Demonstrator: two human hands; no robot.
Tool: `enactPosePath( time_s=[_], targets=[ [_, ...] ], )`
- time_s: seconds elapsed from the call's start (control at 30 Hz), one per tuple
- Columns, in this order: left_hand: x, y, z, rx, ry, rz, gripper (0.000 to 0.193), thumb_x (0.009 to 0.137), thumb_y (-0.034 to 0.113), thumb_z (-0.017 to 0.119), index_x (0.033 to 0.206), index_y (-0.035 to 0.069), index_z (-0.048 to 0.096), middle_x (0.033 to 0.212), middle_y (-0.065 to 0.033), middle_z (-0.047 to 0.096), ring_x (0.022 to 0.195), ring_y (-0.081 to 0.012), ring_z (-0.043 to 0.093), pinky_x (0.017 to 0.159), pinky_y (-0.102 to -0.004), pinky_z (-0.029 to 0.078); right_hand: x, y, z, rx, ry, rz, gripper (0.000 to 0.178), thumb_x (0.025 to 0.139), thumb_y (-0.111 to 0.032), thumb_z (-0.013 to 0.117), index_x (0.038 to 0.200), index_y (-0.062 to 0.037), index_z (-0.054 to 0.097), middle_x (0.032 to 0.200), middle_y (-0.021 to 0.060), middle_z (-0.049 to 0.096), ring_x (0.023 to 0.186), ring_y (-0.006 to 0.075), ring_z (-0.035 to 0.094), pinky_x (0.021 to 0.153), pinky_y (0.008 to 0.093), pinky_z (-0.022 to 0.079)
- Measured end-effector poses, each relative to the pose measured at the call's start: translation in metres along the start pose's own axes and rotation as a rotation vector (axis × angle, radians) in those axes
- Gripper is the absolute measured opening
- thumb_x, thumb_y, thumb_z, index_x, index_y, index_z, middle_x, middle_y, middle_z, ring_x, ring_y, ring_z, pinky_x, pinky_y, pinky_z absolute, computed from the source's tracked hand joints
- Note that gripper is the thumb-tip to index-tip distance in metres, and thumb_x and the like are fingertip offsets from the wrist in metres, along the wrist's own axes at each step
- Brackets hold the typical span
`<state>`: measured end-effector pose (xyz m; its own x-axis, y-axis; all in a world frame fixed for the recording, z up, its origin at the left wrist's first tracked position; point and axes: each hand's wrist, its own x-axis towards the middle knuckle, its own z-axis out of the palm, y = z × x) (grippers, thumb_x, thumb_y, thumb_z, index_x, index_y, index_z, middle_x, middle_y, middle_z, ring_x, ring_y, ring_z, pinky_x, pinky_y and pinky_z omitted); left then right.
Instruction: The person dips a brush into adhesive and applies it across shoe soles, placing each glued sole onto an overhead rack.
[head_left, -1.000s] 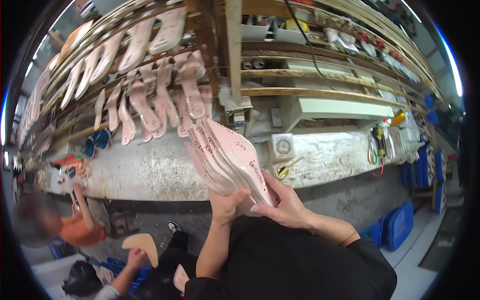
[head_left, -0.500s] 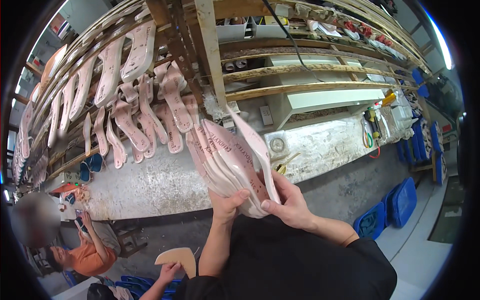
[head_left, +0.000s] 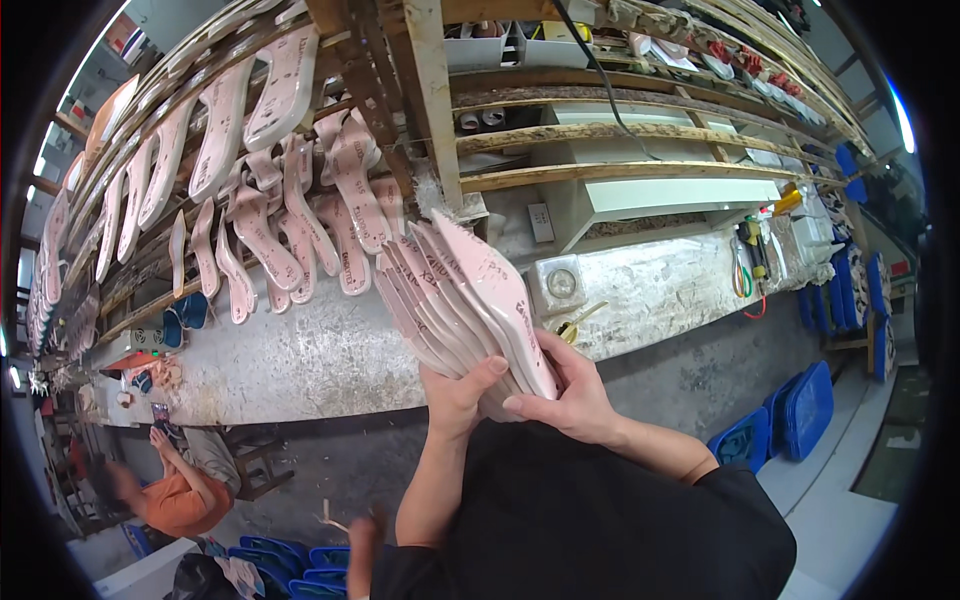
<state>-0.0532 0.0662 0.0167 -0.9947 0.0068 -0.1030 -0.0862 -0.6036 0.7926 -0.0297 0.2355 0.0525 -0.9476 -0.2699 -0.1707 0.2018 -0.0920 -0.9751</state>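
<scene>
A fanned stack of pale pink shoe insoles (head_left: 455, 300) with dark print stands tilted between my hands, in front of the bench. My left hand (head_left: 462, 395) is closed round the stack's lower left side, its thumb lying across the edges. On the right, my right hand (head_left: 570, 395) grips the lower end of the outermost insole (head_left: 495, 285), thumb in front and fingers behind. That insole rests against the others at the bottom, while the upper ends spread apart. The fingers behind the stack are partly hidden.
Many pink insoles (head_left: 265, 235) hang from the wooden rack (head_left: 430, 100) at left. A clear tape roll (head_left: 562, 283) and scissors (head_left: 580, 322) lie on the white bench (head_left: 300, 350). Blue baskets (head_left: 800, 410) stand at right. A person in orange (head_left: 185, 500) sits lower left; another person's blurred hand (head_left: 368, 535) is nearby.
The outermost insole, held apart at the right, has swung left against the stack. The nearby person's hand has moved down and right; the tan sole-shaped piece it held is out of sight.
</scene>
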Motion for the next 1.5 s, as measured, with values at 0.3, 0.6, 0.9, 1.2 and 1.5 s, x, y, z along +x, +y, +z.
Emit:
enactPosePath(
  time_s=[0.3,0.6,0.9,1.2,1.5],
  targets=[
    [0.007,-0.004,0.006,0.024,-0.032,-0.012,0.075,0.082,0.015,0.084,0.142,-0.003,0.043,0.131,-0.0137,0.059,0.12,-0.0233,0.06,0.105,-0.0374,0.047,0.0,0.011,-0.011,0.096,0.061,0.034,0.085,0.08,-0.009,0.086,0.15,0.006,0.04,0.138,0.0119,0.058,0.125,0.017,0.056,0.109,0.0342,0.044],
    [0.013,-0.009,0.006,0.037,-0.079,-0.077,0.077,0.084,0.02,0.085,0.144,-0.002,0.041,0.132,-0.0124,0.059,0.121,-0.0223,0.059,0.105,-0.0377,0.047,0.001,0.003,-0.013,0.04,0.071,0.01,0.086,0.078,-0.01,0.088,0.148,0.0047,0.041,0.136,0.0112,0.058,0.124,0.0168,0.056,0.108,0.0339,0.044],
    [0.019,-0.004,-0.008,-0.078,-0.123,-0.146,0.076,0.091,0.03,0.079,0.145,-0.003,0.038,0.136,-0.0144,0.057,0.123,-0.0237,0.059,0.105,-0.0393,0.048,0.003,0.009,-0.013,0.116,0.145,0.028,0.086,0.076,-0.011,0.089,0.147,0.005,0.043,0.132,0.0106,0.06,0.12,0.0153,0.058,0.105,0.0326,0.047],
    [0.022,-0.012,-0.023,-0.163,-0.168,-0.222,0.073,0.096,0.032,0.072,0.15,0.003,0.033,0.144,-0.0126,0.051,0.129,-0.0261,0.054,0.107,-0.042,0.048,-0.02,0.016,0.003,-0.125,0.217,0.065,0.087,0.076,-0.016,0.089,0.147,0.0057,0.043,0.133,0.0138,0.06,0.121,0.0169,0.058,0.105,0.0329,0.046],
    [0.008,-0.011,-0.041,-0.221,-0.123,-0.215,0.067,0.094,0.03,0.075,0.145,0.004,0.042,0.134,-0.0096,0.058,0.122,-0.0215,0.057,0.104,-0.0373,0.048,-0.031,0.033,0.033,-0.204,0.211,0.085,0.092,0.076,-0.016,0.088,0.15,0.0044,0.038,0.138,0.0145,0.056,0.127,0.0176,0.054,0.108,0.0339,0.044]
  ],
)
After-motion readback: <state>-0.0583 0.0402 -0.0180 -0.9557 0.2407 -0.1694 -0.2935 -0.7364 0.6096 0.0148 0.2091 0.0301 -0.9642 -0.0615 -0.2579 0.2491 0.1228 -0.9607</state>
